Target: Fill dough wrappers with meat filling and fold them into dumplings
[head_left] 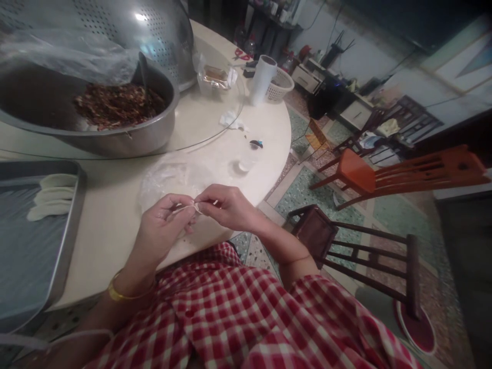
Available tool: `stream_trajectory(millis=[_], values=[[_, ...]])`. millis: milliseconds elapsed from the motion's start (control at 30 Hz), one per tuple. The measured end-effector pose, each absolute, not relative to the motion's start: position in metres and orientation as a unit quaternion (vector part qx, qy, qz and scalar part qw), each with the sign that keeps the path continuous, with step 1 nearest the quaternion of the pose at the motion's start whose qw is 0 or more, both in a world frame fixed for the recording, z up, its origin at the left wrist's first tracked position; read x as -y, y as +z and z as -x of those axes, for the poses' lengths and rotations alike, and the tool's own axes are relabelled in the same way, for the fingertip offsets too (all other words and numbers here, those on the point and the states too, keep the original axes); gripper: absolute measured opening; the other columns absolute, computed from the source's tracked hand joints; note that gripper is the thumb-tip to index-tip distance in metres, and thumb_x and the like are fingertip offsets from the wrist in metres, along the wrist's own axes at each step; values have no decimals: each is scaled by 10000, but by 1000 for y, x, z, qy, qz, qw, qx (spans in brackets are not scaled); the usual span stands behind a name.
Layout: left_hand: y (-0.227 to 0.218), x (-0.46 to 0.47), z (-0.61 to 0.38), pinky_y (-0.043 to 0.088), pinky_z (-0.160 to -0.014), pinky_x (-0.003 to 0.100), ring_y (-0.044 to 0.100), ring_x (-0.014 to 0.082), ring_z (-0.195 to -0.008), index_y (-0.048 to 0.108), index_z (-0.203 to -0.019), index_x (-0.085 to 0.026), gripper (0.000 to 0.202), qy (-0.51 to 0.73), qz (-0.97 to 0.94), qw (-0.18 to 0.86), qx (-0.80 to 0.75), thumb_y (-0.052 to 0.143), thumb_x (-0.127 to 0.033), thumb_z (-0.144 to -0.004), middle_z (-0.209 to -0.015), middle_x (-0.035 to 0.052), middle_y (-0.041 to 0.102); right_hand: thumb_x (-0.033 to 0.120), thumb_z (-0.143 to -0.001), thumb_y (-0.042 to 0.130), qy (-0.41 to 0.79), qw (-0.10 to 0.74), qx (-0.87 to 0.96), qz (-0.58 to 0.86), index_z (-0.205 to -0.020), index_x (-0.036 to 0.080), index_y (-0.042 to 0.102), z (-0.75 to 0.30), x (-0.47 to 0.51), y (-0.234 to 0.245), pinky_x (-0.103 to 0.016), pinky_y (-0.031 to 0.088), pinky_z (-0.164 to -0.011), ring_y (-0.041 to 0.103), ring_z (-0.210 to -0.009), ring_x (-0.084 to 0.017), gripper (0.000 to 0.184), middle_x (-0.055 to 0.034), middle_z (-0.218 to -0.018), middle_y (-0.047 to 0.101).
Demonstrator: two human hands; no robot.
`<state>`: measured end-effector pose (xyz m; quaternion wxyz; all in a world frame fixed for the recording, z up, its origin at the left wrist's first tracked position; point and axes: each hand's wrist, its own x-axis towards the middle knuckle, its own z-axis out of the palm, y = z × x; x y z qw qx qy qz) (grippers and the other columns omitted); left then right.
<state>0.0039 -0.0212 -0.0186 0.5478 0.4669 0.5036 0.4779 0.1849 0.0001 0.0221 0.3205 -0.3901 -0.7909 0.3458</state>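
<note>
My left hand [163, 225] and my right hand [226, 207] meet over the table's near edge, fingertips pinching the pale dough edge of a dumpling [197, 207]. Most of the dumpling is hidden behind my fingers. Under and beyond my hands lies a crumpled clear plastic bag [159, 179]. To the left, a metal tray [73, 230] holds several pale half-moon dumplings [56, 196] in a row. Farther back, a large steel bowl [115, 143] contains dark chopped filling [115, 105] with a spoon handle [143, 77] standing in it.
Clear plastic [77, 56] drapes over the bowl, before a steel colander [169, 36]. A small clear cup [248, 160], a paper roll [263, 79] and a white basket [280, 86] stand on the table's right side. Wooden chairs [355, 171] occupy the floor to the right.
</note>
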Motion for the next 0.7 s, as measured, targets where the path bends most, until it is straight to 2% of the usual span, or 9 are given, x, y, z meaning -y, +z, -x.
stream_trajectory(millis=[167,333,567,700], values=[[-14,23,-5,500,-488,201,580,109,-528,723,-906,-218,242,468,-485,530,-515,760,-378,-728,-616,-35,647,248,-929,609,294,309,790,440,-873,157,669,-183,3,23,-236,453,-701,567,-728,-99,122,-12,-826,655],[-8,24,-5,519,-518,205,585,111,-549,748,-862,-223,209,466,-515,487,-530,763,-383,-728,-659,-26,659,244,-939,611,246,290,810,447,-867,148,675,-181,3,23,-246,436,-702,568,-732,-106,136,-29,-824,675],[-18,20,-6,493,-477,192,573,103,-496,727,-812,-225,198,492,-480,504,-523,778,-395,-725,-575,-39,638,206,-961,553,286,306,821,388,-923,143,696,-184,1,22,-237,467,-739,623,-799,-112,160,-45,-901,718],[-26,19,-4,496,-492,191,583,100,-510,721,-830,-229,205,499,-481,505,-515,778,-408,-750,-585,-44,635,190,-945,577,312,312,808,391,-941,138,715,-185,1,24,-234,474,-745,634,-801,-108,148,-44,-906,730]])
